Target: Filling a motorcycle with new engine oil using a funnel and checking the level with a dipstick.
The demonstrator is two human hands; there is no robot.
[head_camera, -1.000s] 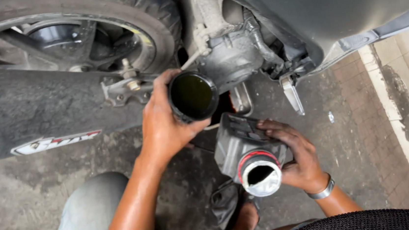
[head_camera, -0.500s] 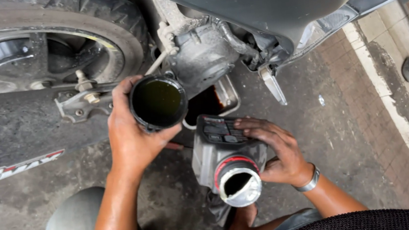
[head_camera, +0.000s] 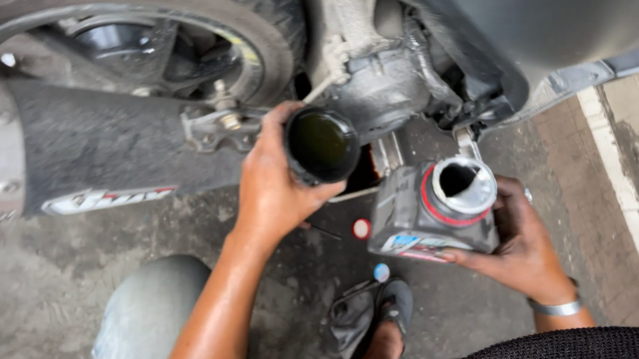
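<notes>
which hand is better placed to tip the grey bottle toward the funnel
Right, probably. The right hand already grips the open grey bottle just beside the black funnel, while the left hand is busy holding that funnel.

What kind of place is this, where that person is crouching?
Probably a roadside or yard spot for motorbike servicing. A black rubber rear tyre and grimy metal engine casing loom over the stained concrete ground, and the right hand holds an opened grey plastic oil bottle.
</notes>
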